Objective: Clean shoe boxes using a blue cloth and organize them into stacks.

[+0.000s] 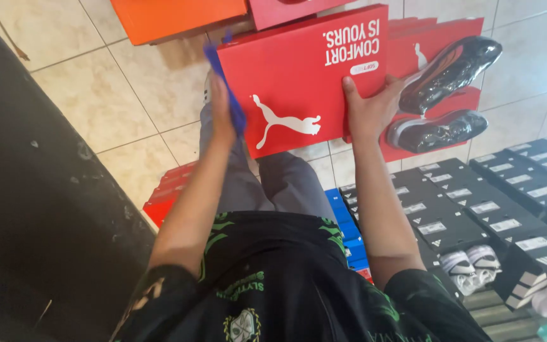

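Note:
A red shoe-box lid (299, 76) with white print is held up in front of me. My right hand (370, 109) grips its right edge, thumb on top. At the lid's left edge, my left hand (221, 109) presses a blue cloth (228, 88) against it. Behind the lid lies an open red box (438, 38), and a pair of dark glossy shoes (446, 95) wrapped in clear plastic rests on it, just right of my right hand.
Orange box (172, 18) and another red box lie at the top on the tiled floor (128, 95). Several black shoe boxes (476, 215) are stacked at the right, with white shoes (476, 266) among them. Blue boxes (349, 228) and red boxes (166, 196) sit near my legs. Dark surface (33, 209) at left.

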